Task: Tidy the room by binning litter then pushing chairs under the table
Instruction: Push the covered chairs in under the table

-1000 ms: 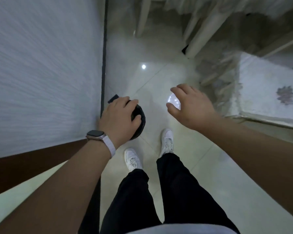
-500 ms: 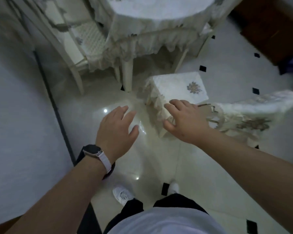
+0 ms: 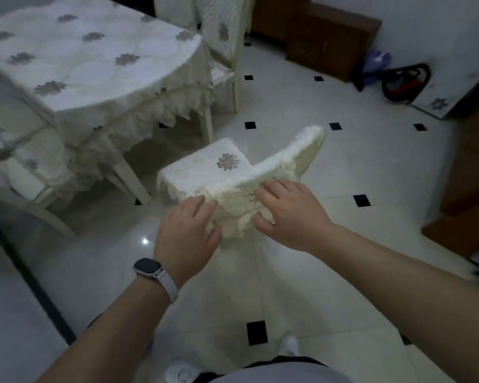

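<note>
floor (image 3: 288,111): white tile, black insets | standing on it: table (image 3: 89,59), chair (image 3: 205,172)

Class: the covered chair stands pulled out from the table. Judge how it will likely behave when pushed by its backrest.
The chair should probably slide easily: the tiled floor looks glossy. The loose frilled cover may slip or bunch before the frame moves. Pushed high on the backrest, it could tip slightly.

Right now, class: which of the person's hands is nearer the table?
Left. The left hand is at the end of the chair back that faces the table; the right hand is further along the back, away from the table.
</note>
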Demonstrator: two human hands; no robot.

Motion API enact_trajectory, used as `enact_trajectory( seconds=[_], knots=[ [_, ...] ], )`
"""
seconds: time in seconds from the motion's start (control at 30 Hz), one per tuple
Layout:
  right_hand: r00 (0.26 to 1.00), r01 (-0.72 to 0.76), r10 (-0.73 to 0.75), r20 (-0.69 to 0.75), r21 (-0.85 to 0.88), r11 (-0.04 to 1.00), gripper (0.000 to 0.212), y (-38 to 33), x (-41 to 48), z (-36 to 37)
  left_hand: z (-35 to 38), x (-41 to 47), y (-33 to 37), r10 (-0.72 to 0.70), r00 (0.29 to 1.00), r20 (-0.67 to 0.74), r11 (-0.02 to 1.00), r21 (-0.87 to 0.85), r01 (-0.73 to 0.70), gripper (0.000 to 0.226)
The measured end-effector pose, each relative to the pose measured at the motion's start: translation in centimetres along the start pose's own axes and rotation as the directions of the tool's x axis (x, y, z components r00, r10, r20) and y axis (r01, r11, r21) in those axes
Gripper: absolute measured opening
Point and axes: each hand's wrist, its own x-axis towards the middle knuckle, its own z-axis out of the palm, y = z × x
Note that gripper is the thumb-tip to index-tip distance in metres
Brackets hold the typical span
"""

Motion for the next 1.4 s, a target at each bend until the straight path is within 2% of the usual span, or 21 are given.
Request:
enact_trajectory(
  seconds=[0.33, 0.47, 0.63, 0.93, 1.17, 1.27, 1.4],
  knots=[
    [1.0, -0.024, 0.024, 0.011, 0.005, 1.0, 0.056, 14.2, -6.1, -2.4, 2.8, 6.1, 14.0, 0.11, 0.994, -0.008, 0.992, 0.067, -0.11, 0.048],
    [0.996, 0.022, -0.019, -0.092, 0.03, 0.999, 0.047, 16.7, -5.2, -2.2, 3.6, 8.8, 15.9, 0.112, 0.994, 0.008, 0.99, 0.084, -0.112, 0.049],
    [0.989, 0.045, -0.038, -0.14, 0.052, 0.998, 0.045, 18.7, -2.8, -0.9, 5.6, 12.0, 15.0, 0.091, 0.995, -0.038, 0.992, 0.088, -0.087, 0.048],
    [0.991, 0.122, -0.117, -0.068, 0.06, 0.991, 0.051, 22.7, 5.6, 2.5, 10.6, 17.9, 9.8, -0.107, 0.994, -0.002, 0.992, 0.073, 0.107, 0.051],
    [0.972, 0.237, -0.237, -0.01, 0.063, 0.97, 0.055, 23.5, 11.4, 5.4, 12.4, 17.4, 7.5, -0.22, 0.974, -0.048, 0.971, 0.081, 0.223, 0.061],
    [0.957, 0.288, -0.29, 0.011, 0.091, 0.953, 0.055, 23.7, 12.5, 6.7, 12.4, 16.8, 7.3, -0.316, 0.947, -0.062, 0.944, 0.077, 0.32, 0.066],
    [0.929, 0.369, -0.37, -0.019, 0.123, 0.921, 0.059, 24.5, 13.6, 7.9, 12.6, 15.9, 7.9, -0.371, 0.925, -0.081, 0.925, 0.05, 0.376, 0.066]
  ],
)
